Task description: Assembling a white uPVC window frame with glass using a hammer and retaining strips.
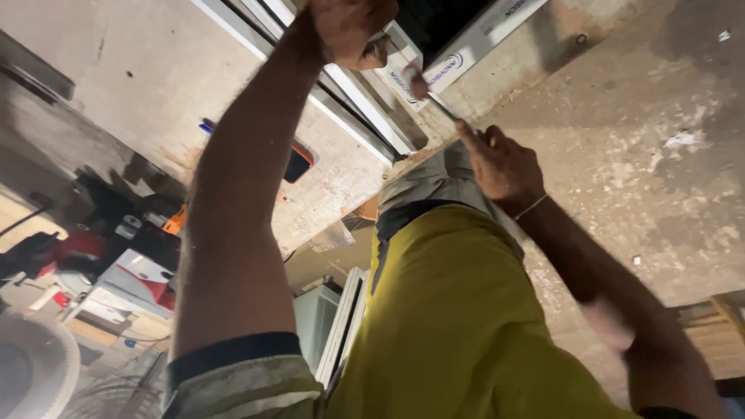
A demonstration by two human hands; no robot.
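Left hand [349,29]: raised at the top of the view, fingers curled into a closed fist against the white metal window frame [365,101]; what it grips, if anything, is hidden by the fist, so its hold cannot be told for certain.

Right hand [500,163]: lower and to the right, fingers closed around the shaft end of a thin metal screwdriver-like tool with a dark reddish handle [431,93]. The index finger lies extended along the shaft. A thin pale bracelet [531,206] circles the wrist.

Tool: slanted, its blurred handle end near the frame's corner piece, just below the left fist; its lower end sits in the right hand's grip.

Window frame: long white profiled rails run diagonally across the upper middle, set against a rough grey plastered wall [644,140] with pale patches and chipped spots.

Clothing: yellow-green garment [450,310] fills the lower centre; a dark-banded rolled sleeve [233,353] covers the left upper arm.

Surroundings, left side: red and white power tool [143,271] with black parts, a round pale fan-like grille [35,361] at the lower edge, and a small orange and dark object [299,163] against the pale concrete surface [147,70].
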